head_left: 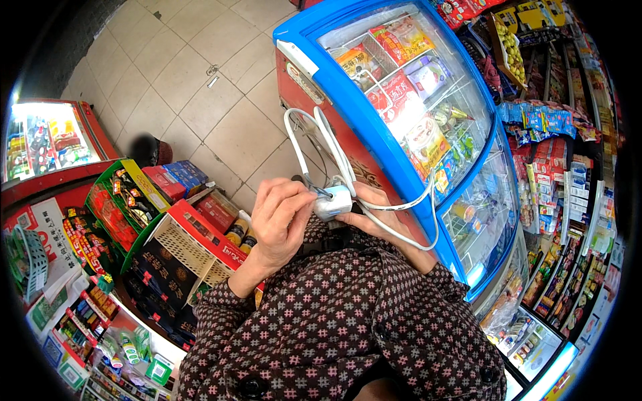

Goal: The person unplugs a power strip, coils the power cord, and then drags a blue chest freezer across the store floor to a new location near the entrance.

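Note:
In front of my chest, my right hand (369,208) grips a small white plastic block (334,203) that looks like the end of a power strip. My left hand (282,217) is closed in a pinch at the block's left side. From its fingertips a thin grey-blue piece runs to the block's top; its kind is unclear, and a dark tip shows above the fingers. A white cable (331,137) rises in loops beyond the block, and another loop passes over my right wrist.
A blue-framed, glass-topped freezer (381,100) with packaged food stands close on the right. Shelves of goods (555,187) line the far right. On the left are a red-and-white carton (207,234), a green crate (110,175) and a lit display cooler (50,140). Tiled floor (200,87) lies ahead.

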Motion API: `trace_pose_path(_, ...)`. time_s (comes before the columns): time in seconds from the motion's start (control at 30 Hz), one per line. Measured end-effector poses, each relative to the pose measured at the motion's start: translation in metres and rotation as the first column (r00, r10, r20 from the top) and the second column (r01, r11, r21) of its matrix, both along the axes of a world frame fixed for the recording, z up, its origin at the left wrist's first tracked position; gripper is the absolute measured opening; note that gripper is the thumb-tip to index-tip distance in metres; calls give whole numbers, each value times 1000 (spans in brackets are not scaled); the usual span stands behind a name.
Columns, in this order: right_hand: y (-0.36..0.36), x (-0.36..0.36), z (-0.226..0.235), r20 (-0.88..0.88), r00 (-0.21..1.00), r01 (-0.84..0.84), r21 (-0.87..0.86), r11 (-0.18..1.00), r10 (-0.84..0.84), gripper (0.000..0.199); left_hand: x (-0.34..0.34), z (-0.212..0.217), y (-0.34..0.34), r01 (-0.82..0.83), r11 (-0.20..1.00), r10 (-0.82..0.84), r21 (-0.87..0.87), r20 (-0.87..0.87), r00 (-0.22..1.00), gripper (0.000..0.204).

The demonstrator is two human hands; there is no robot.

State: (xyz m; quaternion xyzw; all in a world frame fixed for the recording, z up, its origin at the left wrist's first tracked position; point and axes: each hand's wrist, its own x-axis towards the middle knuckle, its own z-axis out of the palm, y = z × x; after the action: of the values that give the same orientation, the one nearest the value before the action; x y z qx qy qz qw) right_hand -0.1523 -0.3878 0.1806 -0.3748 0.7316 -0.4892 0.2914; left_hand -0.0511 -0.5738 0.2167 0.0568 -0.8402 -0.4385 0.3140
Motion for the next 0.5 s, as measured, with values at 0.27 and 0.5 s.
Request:
trace_pose_path(0.27, 4, 1, 0, -4, 1000, 6, -6, 1000, -6, 41, 1, 4, 2, 23, 983, -24, -182, -2, 1000, 22)
trace_pose_path(0.5, 5, 2, 1, 3, 1000, 2, -14, 1000, -2, 41, 0, 10, 1, 27, 953, -26, -303, 7, 1000, 29)
